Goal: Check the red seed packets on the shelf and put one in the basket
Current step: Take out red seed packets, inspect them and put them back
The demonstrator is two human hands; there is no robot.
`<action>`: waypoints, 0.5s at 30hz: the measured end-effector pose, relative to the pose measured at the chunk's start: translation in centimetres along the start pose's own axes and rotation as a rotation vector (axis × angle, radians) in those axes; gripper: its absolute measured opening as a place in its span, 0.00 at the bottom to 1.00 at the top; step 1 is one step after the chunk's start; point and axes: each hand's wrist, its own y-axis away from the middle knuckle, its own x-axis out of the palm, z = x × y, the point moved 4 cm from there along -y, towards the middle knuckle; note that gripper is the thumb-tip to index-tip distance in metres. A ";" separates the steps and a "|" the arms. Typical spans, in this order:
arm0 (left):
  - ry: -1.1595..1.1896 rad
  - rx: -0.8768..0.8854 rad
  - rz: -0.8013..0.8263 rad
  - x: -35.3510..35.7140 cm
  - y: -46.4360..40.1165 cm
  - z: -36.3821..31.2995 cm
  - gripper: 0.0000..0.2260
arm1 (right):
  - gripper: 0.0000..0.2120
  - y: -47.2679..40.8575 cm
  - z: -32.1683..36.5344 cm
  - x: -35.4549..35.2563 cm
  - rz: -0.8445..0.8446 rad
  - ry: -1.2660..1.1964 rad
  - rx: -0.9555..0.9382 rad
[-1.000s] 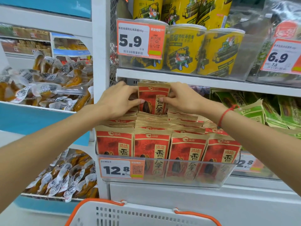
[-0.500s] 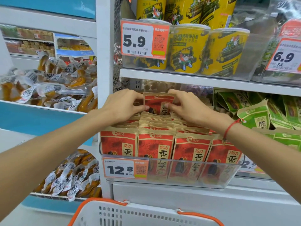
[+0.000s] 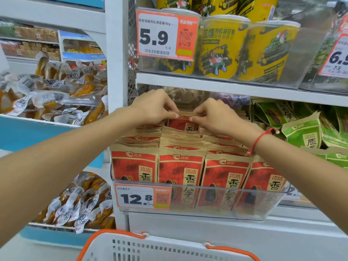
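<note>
Several red seed packets (image 3: 180, 166) stand in rows inside a clear bin (image 3: 244, 206) on the middle shelf. One red packet (image 3: 183, 121) at the back of the rows sits low among the others, only its tan top strip and upper face showing. My left hand (image 3: 154, 108) pinches its top left corner and my right hand (image 3: 212, 115) pinches its top right corner. The white basket (image 3: 150, 249) with orange handles sits at the bottom of the view, below the shelf.
A shelf board (image 3: 235, 87) with yellow tubs (image 3: 222, 48) hangs close above my hands. Green packets (image 3: 301, 130) fill the shelf to the right. A white upright post (image 3: 116, 72) stands left of the bin, with vacuum-packed snacks (image 3: 56, 95) beyond it.
Both hands lowered the red packet from a raised position down into the back rows. The view has moved closer to the shelf.
</note>
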 end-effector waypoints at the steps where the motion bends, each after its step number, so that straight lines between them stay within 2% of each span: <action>1: -0.021 -0.001 0.024 0.1 -0.4 -0.1 0.07 | 0.08 -0.2 0.0 -0.1 0.046 0.019 0.003; 8: -0.131 -0.054 0.205 1.9 -1.7 0.9 0.10 | 0.10 -2.2 0.6 1.9 0.240 0.179 0.057; 11: -0.228 -0.044 0.257 2.4 -1.7 0.2 0.10 | 0.06 -2.9 0.7 2.6 0.322 0.251 0.082; 13: -0.272 -0.022 0.290 2.0 -1.5 -0.1 0.11 | 0.09 -3.0 0.9 2.6 0.366 0.244 0.085; 15: -0.213 -0.003 0.267 1.4 -1.1 0.1 0.12 | 0.13 -2.7 0.5 2.3 0.354 0.150 0.069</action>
